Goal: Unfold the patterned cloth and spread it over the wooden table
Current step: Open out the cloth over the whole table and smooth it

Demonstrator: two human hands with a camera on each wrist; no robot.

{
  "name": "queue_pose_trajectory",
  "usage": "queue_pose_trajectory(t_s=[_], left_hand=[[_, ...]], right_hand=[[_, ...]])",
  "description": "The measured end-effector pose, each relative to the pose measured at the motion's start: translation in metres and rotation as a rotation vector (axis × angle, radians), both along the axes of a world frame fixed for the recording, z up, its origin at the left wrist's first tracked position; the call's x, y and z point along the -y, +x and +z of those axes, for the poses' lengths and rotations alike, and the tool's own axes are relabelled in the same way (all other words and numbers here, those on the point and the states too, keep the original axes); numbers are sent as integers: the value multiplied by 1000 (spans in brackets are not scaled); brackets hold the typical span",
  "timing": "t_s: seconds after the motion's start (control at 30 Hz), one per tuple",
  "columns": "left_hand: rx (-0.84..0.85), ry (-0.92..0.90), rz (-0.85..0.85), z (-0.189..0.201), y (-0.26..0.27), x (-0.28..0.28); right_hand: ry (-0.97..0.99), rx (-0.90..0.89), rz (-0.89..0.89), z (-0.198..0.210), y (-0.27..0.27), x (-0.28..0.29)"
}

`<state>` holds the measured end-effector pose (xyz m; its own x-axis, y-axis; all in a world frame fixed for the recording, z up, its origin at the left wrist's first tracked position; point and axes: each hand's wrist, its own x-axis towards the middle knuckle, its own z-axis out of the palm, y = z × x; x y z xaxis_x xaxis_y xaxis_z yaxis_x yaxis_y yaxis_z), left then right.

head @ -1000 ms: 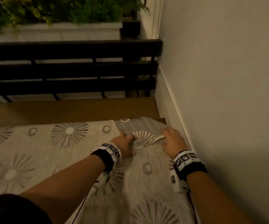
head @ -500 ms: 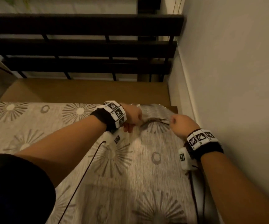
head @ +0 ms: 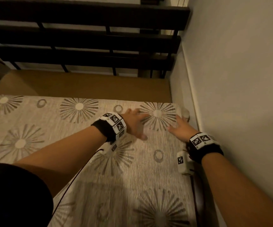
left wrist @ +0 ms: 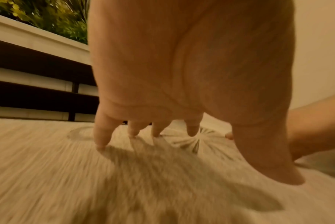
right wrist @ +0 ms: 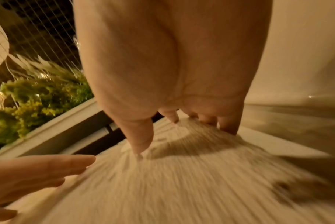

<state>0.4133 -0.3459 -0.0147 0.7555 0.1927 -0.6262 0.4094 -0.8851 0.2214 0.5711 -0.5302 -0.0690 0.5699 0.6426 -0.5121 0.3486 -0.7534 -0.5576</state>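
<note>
The beige patterned cloth point(head: 76, 145), printed with sunburst flowers and rings, lies flat across the near surface out to its far right corner. My left hand point(head: 135, 122) rests on it with fingers straight and spread, beside a sunburst. My right hand point(head: 180, 126) lies flat on the cloth by the far right corner, close to the wall. In the left wrist view the left hand point(left wrist: 153, 136) has its fingertips on the cloth point(left wrist: 67, 174). In the right wrist view the right hand point(right wrist: 181, 128) presses its spread fingers on the cloth point(right wrist: 181, 181). The table under the cloth is hidden.
A brown wooden bench seat point(head: 86, 84) lies just beyond the cloth's far edge, with a dark slatted backrest point(head: 86, 31) behind it. A pale wall point(head: 239, 79) runs close along the right side. Green plants point(right wrist: 38, 94) grow behind the bench.
The folded-back far right corner, gripped by both hands before, now lies flat. Both hands have let go and spread on the cloth. The head view has tipped further down.
</note>
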Motion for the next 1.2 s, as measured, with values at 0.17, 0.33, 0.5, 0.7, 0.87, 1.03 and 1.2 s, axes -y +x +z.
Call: queue_pose_trajectory(t_s=[0.17, 0.33, 0.5, 0.7, 0.87, 1.03, 1.2], left_hand=[[-11, 52, -38, -27, -12, 1], [-18, 57, -9, -24, -10, 5], [45, 66, -3, -32, -17, 3], [222, 150, 22, -32, -32, 16], [360, 108, -98, -11, -68, 37], [379, 3, -216, -12, -128, 65], [192, 75, -440, -44, -178, 74]], right_hand=[[-264, 272, 140, 0, -9, 8], [-90, 457, 550, 10, -53, -1], [-353, 508, 158, 7, -34, 13], [-114, 474, 576, 12, -120, 20], [-364, 277, -171, 18, -137, 44], [-155, 443, -4, 40, -249, 60], [-60, 341, 267, 23, -384, 88]])
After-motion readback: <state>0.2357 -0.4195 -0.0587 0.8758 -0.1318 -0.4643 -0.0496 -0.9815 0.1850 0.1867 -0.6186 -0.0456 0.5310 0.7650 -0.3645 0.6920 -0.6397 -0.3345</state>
